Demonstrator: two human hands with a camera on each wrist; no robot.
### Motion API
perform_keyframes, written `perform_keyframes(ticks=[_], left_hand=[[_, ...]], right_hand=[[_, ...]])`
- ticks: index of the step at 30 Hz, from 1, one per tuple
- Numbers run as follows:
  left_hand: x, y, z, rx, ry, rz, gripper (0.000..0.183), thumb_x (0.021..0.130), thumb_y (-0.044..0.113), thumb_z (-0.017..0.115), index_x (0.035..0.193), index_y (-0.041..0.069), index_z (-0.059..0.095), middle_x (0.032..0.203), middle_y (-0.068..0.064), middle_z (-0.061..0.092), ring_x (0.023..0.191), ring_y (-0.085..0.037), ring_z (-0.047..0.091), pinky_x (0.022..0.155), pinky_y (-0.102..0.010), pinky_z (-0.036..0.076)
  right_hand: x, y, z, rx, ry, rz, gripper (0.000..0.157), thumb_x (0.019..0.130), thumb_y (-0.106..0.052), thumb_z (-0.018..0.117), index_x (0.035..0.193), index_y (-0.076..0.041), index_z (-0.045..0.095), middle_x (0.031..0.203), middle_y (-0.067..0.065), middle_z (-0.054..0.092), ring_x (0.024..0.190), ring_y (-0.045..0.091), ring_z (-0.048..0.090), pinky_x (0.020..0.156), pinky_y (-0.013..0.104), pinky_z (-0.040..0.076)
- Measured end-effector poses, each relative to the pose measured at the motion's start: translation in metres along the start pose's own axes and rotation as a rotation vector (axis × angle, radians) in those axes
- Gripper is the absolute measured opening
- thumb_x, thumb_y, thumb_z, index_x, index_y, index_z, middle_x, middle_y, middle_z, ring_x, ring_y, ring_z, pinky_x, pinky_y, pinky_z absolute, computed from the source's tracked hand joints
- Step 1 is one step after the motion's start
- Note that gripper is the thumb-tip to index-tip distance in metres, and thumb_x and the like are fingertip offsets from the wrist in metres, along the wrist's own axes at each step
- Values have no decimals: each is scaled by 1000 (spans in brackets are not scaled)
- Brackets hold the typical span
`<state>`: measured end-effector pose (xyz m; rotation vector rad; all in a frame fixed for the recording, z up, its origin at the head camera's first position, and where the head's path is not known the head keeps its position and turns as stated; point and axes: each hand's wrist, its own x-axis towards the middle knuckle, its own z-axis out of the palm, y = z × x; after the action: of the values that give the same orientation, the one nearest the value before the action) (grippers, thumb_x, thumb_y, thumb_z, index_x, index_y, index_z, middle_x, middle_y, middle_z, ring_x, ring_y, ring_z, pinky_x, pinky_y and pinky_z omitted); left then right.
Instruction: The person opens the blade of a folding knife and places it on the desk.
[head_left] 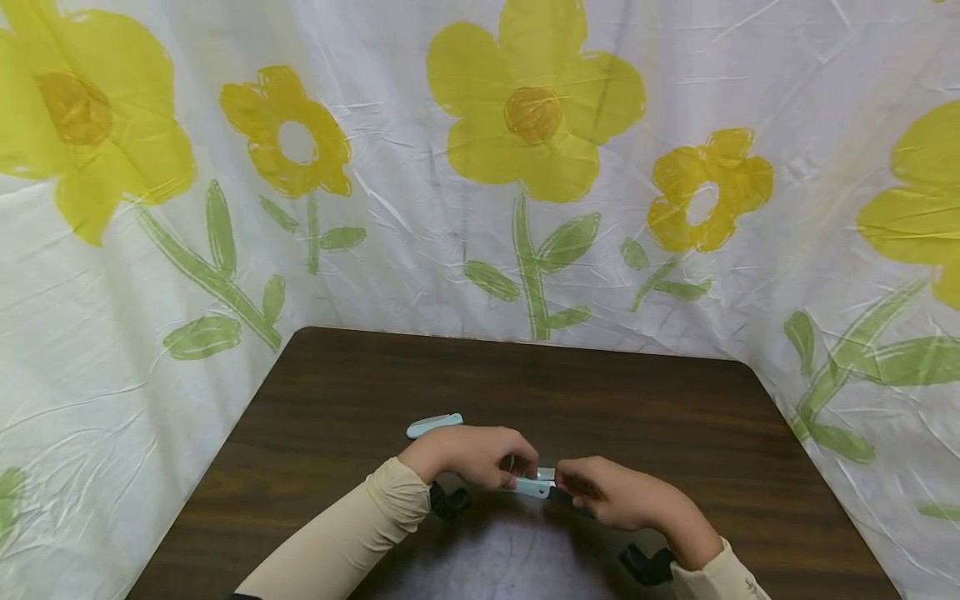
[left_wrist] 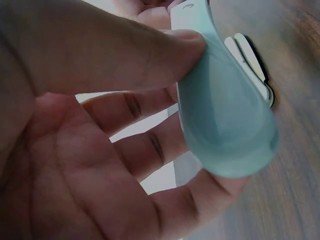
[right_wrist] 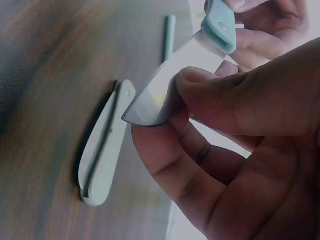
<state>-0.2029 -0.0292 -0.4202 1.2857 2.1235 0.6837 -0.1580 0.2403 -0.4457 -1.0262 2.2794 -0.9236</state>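
My left hand [head_left: 480,457] grips the light blue handle [left_wrist: 225,115] of a folding knife, thumb laid along it in the left wrist view. The knife's shiny blade [right_wrist: 160,90] stands out from the handle. Thumb and fingers of my right hand [head_left: 618,493] pinch that blade near its tip, as the right wrist view shows. Just behind the held knife, a second folding knife [right_wrist: 112,150] lies folded on the table, partly covered by the hands in the head view.
A third light blue folding knife [head_left: 435,425] lies on the dark wood-grain table [head_left: 510,383], beyond the left wrist. Behind the table and along both sides hangs a white curtain [head_left: 390,275] with yellow flowers. Dark wrist devices [head_left: 647,565] sit under the wrists.
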Motion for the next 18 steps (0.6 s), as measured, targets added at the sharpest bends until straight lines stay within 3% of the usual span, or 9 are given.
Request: perform_keyframes(ticks=[6,18], left_hand=[[0,5,-2,39,-21,0,23,101,-3,63,116,10,75,89,7,64,71,-6,51,66,-19,44],[2,10,-4,91,-52,11,20,100,-3,65,109,12,74,88,5,64,72,-7,52,66,-19,44]], right_hand=[[2,-3,-1,-1,-23,11,22,97,15,58,102,-7,59,86,-5,55,76,-1,47,67,23,44],[5,-14,-6,-55,-66,74,25,97,13,61,101,-11,59,88,-6,56,77,-1,48,68,23,44]])
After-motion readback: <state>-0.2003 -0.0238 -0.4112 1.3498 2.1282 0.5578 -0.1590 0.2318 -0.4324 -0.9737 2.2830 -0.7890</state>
